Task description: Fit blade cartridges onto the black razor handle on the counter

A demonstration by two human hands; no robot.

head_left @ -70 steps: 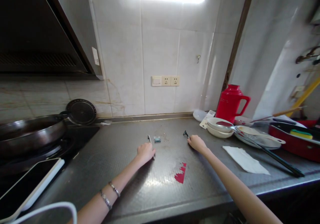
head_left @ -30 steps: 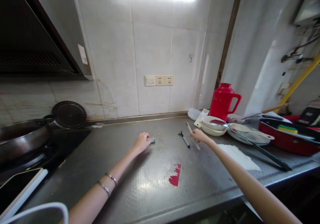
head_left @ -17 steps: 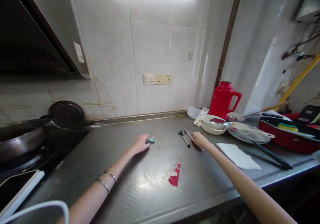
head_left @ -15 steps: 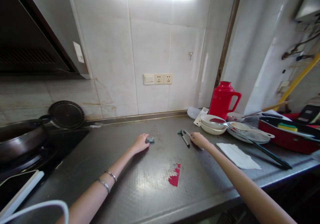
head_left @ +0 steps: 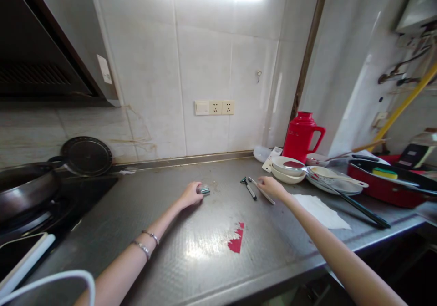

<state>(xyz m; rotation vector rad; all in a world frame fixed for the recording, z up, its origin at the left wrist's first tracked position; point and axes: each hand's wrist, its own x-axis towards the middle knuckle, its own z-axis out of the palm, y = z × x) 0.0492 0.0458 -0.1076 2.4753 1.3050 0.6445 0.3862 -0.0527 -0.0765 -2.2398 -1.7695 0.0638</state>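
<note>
My left hand [head_left: 191, 195] is closed on a small dark-green and silver piece [head_left: 204, 191] at the middle of the counter; its exact kind is too small to tell. Over to the right, my right hand [head_left: 272, 187] is low above the counter, its fingertips at a slim whitish stick with a dark tip [head_left: 266, 196], perhaps a toothbrush. Most of the stick's length shows, lying slantwise on the metal, and the fingers look loosened from it. Left of the stick and roughly parallel lies a razor [head_left: 251, 192] with a green head and a grey-and-black handle.
A torn red patch [head_left: 236, 240] marks the steel counter [head_left: 191, 265]. White bowls [head_left: 288, 175], a red thermos [head_left: 300, 135], a white cloth [head_left: 322, 211] and a red pan [head_left: 378, 187] crowd the right. On the left are a pot [head_left: 25, 187] and a white cable [head_left: 68, 275].
My right hand has shifted slightly off the whitish stick, and more of the stick shows. My left hand keeps the small green piece, which has tilted a little. The view has shifted slightly.
</note>
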